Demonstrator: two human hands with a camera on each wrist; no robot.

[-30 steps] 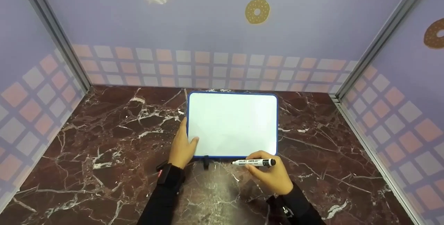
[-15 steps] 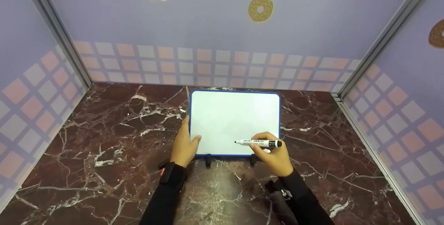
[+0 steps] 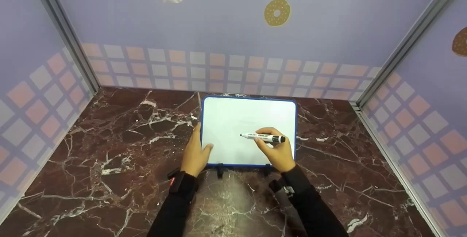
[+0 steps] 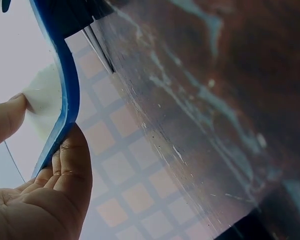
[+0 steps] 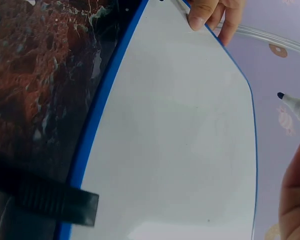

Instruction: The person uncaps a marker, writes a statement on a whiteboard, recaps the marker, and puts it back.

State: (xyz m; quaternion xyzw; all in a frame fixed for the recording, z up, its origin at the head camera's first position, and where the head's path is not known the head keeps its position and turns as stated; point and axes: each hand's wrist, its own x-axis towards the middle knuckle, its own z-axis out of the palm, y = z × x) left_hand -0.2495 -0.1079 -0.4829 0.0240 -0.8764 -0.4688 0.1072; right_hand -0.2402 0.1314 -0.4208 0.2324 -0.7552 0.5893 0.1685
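Note:
A blue-framed whiteboard (image 3: pixel 226 120) stands on black feet (image 3: pixel 220 170) at its lower edge. My left hand (image 3: pixel 195 153) grips its left side; in the left wrist view the thumb (image 4: pixel 7 117) presses the white face, while the other fingers (image 4: pixel 72 165) lie behind the blue frame (image 4: pixel 70 85). In front of the board, my right hand (image 3: pixel 279 154) pinches a white marker (image 3: pixel 263 137) with black lettering and a black tail end. Its bare dark tip (image 5: pixel 281 95) points left. In the right wrist view the tip looks apart from the board. No clear strokes show on the white face.
Under the board lies a dark red marble-patterned tabletop (image 3: pixel 127 149) with white veins. A purple wall (image 3: pixel 226 18) with donut pictures and checks rises behind it. Side walls with metal corner posts (image 3: pixel 401 43) flank the table.
My right hand has lifted the marker from below the board's lower edge up in front of its middle. My left hand keeps its grip; the head view has shifted slightly.

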